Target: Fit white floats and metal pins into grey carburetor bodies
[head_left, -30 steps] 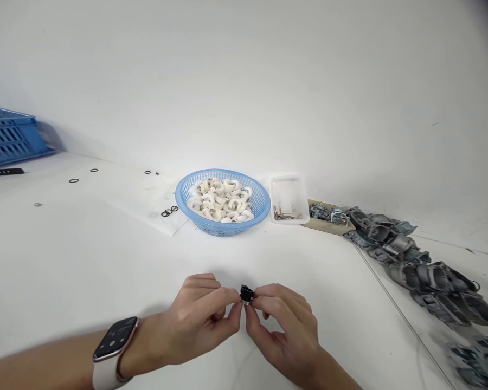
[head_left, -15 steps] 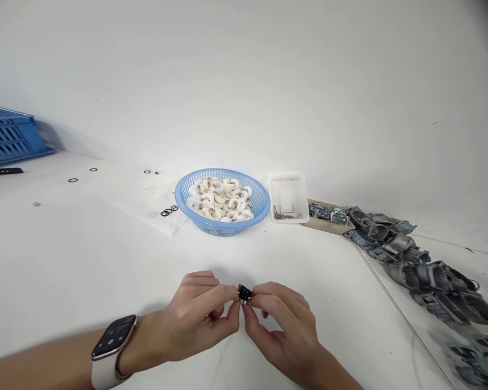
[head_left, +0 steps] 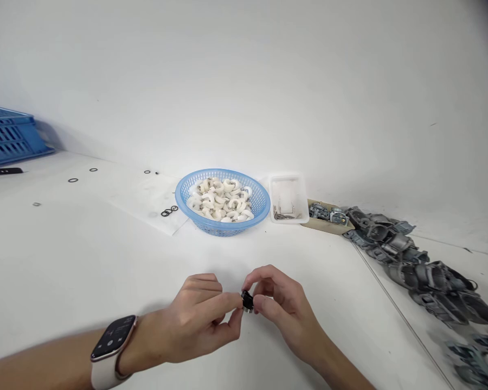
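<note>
A small black part with a silvery metal edge (head_left: 248, 301) is held between my two hands, just above the white table. My left hand (head_left: 205, 311), with a watch (head_left: 114, 338) on its wrist, pinches the part's left side between thumb and forefinger. My right hand (head_left: 282, 309) has its thumb and forefinger closed on the part from the right and top, the fingers curled. Fingertips cover some of the part, so its exact kind does not show.
Beyond my hands stands a blue basket (head_left: 223, 230) of white curved pieces. To its right are a clear tray (head_left: 288, 184) with thin metal pins, a cardboard box (head_left: 327, 226) and a pile of grey metal castings (head_left: 398, 244). Black rings (head_left: 169, 211) and a blue crate (head_left: 12, 135) lie left.
My right hand has shifted its grip, the forefinger rising over the top of the black part and the thumb moving up to its right side. The part has tilted slightly; my left hand stays nearly still.
</note>
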Available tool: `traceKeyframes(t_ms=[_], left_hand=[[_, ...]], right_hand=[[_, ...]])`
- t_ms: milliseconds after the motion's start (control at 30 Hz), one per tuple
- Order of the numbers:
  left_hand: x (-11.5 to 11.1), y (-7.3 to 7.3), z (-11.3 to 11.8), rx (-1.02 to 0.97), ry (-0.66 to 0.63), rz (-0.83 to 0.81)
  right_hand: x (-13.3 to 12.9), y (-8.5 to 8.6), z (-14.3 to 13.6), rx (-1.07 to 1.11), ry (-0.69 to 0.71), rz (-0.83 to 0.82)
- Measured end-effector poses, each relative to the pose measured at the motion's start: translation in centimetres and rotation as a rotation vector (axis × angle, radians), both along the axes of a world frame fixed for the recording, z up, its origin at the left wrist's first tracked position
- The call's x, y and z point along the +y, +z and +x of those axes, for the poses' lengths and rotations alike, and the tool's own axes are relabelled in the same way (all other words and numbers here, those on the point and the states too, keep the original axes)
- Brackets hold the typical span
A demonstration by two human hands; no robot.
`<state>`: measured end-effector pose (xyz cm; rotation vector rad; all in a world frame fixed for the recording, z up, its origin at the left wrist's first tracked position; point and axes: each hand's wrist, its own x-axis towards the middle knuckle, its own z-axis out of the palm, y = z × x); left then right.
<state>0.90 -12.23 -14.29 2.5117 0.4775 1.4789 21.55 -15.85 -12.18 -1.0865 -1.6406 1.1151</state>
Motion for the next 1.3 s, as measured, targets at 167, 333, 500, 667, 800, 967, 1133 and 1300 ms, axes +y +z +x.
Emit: traceKeyframes(t_ms=[167, 333, 500, 667, 800, 967, 1133, 1300], left_hand=[[0.1, 0.3, -0.1, 0.033, -0.017, 0.005], [0.0, 0.2, -0.1, 0.034, -0.021, 0.000], [0.1, 0.1, -0.1, 0.021, -0.029, -0.006], [0.2, -0.1, -0.2, 0.021, -0.015, 0.004], [0.3, -0.3, -0.1, 0.005, 0.003, 0.015], [0.4, -0.9, -0.1, -0.025, 0.028, 0.032], [0.5, -1.1, -0.1, -0.039, 0.035, 0.030], [0.7, -0.9, 0.0, -0.035, 0.049, 0.028]], right_hand=[[0.4, -0.4, 0.2, 0.085, 0.067, -0.132], [0.4, -0.5, 0.5, 0.065, 0.075, -0.137], [0.3, -0.5, 0.6, 0.063, 0.068, -0.132], [0.3, -0.6, 0.4, 0.065, 0.041, -0.119], [0.4, -0.8, 0.5, 0.078, 0.036, -0.118], [0.5, -1.1, 0.5, 0.089, 0.025, -0.094], [0.5, -1.2, 0.5, 0.093, 0.013, -0.089], [0.5, -0.9, 0.5, 0.085, 0.007, -0.088]])
